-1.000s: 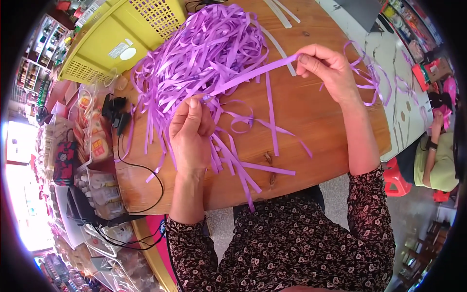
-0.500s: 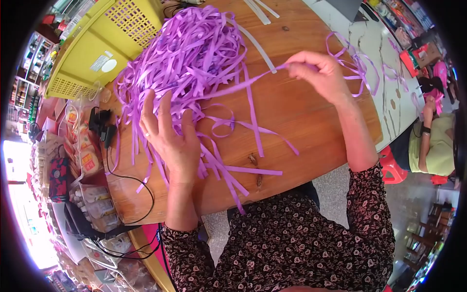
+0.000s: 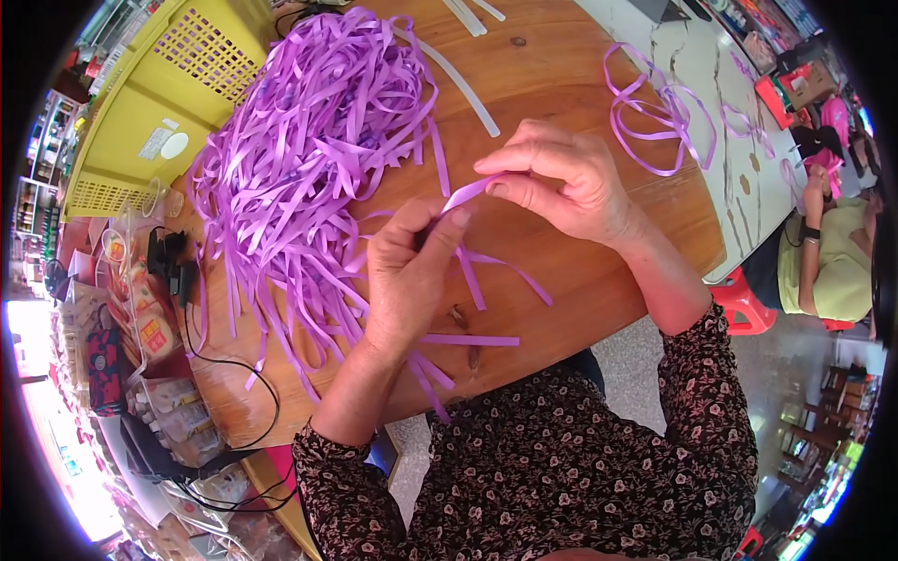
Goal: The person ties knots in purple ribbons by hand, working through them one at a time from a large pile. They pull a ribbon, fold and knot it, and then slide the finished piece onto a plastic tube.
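Note:
Between my two hands a short stretch of purple ribbon (image 3: 468, 194) is held above the wooden table. My left hand (image 3: 412, 266) pinches it between thumb and fingers. My right hand (image 3: 561, 182) grips it a little farther right, thumb against forefinger. To the left lies a big tangled heap of purple ribbons (image 3: 309, 140), with several loose ends trailing toward the table's near edge. Whether the held ribbon still runs into the heap is hidden behind my left hand. A smaller loose bunch of purple ribbon (image 3: 669, 117) rests at the right side of the table.
A yellow plastic basket (image 3: 122, 122) leans behind the heap. White strips (image 3: 458, 79) lie on the wooden table (image 3: 580, 84). A black cable (image 3: 271, 374) curls at the left edge. On the right are a marble-patterned surface (image 3: 748, 215), a red stool (image 3: 744, 304) and another person (image 3: 832, 252).
My left hand has come off the heap, moved right and taken hold of the ribbon. My right hand has moved left and down, so both hands are now close together.

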The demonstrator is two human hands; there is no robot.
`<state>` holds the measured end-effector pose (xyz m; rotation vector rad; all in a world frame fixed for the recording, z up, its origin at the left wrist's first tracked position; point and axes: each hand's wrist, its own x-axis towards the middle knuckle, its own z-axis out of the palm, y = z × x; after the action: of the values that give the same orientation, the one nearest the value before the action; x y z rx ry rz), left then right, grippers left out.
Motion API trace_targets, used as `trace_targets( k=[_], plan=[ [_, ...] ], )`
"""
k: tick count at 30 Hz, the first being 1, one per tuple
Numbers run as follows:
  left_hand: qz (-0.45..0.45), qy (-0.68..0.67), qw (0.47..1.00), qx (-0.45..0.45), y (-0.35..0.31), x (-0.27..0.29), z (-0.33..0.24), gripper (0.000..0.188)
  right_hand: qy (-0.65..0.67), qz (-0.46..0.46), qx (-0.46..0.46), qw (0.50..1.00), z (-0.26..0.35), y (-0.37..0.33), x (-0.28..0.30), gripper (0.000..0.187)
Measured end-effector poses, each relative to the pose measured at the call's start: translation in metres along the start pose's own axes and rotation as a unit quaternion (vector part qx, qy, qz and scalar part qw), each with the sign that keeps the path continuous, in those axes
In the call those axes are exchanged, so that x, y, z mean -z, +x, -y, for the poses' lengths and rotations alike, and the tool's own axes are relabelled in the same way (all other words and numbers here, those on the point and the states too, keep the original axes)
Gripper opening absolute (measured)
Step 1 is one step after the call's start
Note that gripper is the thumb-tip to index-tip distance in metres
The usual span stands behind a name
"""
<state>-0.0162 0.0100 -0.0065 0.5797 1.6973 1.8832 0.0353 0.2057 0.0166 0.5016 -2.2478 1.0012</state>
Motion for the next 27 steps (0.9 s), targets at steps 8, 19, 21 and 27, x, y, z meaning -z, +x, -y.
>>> trace_targets(
  k=[8,19,21,27],
  plan=[
    [-0.004,-0.024,1.000,-0.016,0.000,-0.006,-0.011,0.016,-0.018,0.039,0.035,0.998,-0.004,-0.007,-0.003,0.022],
    [0.045,-0.207,0.972,0.106,-0.003,0.004,0.002,0.012,-0.026,0.006,0.092,0.995,-0.006,-0.012,-0.015,0.020],
    [0.042,-0.190,0.977,0.087,0.000,0.005,0.002,0.011,-0.028,0.019,0.091,0.995,-0.006,-0.014,-0.012,0.019],
    [-0.032,-0.157,0.985,0.064,-0.003,-0.011,-0.009,0.011,-0.094,0.061,0.058,0.992,0.000,-0.015,-0.011,0.010]
  ],
)
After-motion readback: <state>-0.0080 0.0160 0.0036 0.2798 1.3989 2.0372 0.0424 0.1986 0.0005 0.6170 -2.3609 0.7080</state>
